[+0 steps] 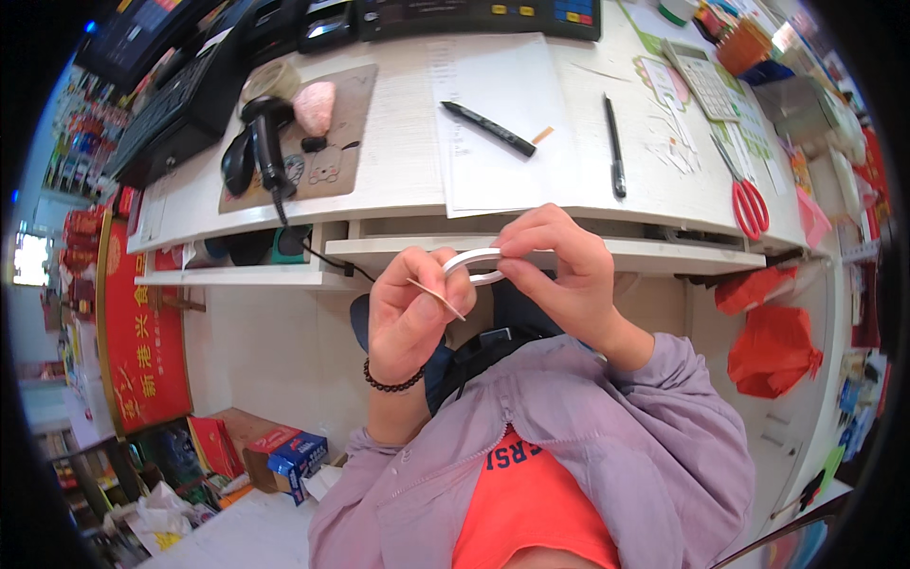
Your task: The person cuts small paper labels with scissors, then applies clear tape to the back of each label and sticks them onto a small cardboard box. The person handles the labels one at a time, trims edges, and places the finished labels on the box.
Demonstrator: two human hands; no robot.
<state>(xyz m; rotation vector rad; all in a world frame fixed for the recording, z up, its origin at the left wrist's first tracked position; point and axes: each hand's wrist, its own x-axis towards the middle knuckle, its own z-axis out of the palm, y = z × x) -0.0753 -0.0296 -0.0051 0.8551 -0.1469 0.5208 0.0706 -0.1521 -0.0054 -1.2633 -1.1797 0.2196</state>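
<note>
My left hand (405, 313) pinches a small thin flat piece (435, 298), seen nearly edge-on, between thumb and fingers. Its fingers also meet the near side of a narrow white ring (470, 257), which looks like a roll of double-sided tape. From the other side, my right hand (569, 277) grips that ring between thumb and fingertips. Both hands are raised over my lap, just in front of the desk edge. On the desk beyond them, a black marker (489, 129) lies across white paper sheets (498, 181), beside a small tan strip (543, 135).
A pen (614, 153), red-handled scissors (751, 206), paper scraps (675, 153) and a calculator (700, 82) lie to the right. A barcode scanner (266, 142) rests on a mat (348, 167) at left. A drawer (640, 254) juts out below the desktop.
</note>
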